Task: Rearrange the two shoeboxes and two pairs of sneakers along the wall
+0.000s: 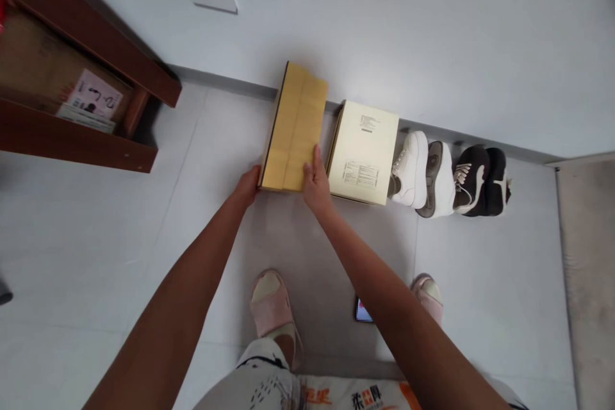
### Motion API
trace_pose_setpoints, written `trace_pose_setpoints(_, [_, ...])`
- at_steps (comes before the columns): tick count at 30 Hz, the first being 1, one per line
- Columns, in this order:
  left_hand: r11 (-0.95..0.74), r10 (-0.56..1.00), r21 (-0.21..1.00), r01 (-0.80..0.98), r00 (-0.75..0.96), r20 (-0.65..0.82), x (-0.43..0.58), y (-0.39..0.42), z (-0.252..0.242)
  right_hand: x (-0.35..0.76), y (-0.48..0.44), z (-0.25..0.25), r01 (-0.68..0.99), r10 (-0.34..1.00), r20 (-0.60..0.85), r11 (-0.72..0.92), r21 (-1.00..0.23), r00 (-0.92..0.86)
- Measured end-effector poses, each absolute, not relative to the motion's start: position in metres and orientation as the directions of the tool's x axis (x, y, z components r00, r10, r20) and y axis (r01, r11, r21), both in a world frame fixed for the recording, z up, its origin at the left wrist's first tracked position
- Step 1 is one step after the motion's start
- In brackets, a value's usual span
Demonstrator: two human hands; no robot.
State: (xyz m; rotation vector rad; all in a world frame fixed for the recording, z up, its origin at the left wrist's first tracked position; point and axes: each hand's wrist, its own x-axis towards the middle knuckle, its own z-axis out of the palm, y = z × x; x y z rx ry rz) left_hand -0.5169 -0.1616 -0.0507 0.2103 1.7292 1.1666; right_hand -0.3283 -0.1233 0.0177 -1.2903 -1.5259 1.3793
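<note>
Yellow box (298, 134) — between both hands (247, 186) (318, 189)

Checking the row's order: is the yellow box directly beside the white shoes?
No, the cream box sits between the yellow box and the white shoes.

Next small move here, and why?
Probably ease the tan box right, toward the cream box, stopping short of pinching fingers. The left hand and right hand hold its near end from either side; a gap shows between the boxes, while the cream box sits close to the shoes.
</note>
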Motion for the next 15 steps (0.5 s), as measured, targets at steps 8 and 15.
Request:
trace_pose_setpoints(8, [0.285,0.593,0.786,-0.549,-0.543,-0.594,-0.546,-0.179,-0.038,-0.324,-0.119,0.002,0.371,0.955,-0.235,-0.157,-0.915,-0.178])
trace_pose_setpoints(15, [0.275,0.597,0.865,-0.420,-0.630,-0.496,-0.539,-0.182,-0.022,-0.333,-0.114,-0.017,0.338,0.883,-0.374,-0.273,-0.901,-0.284])
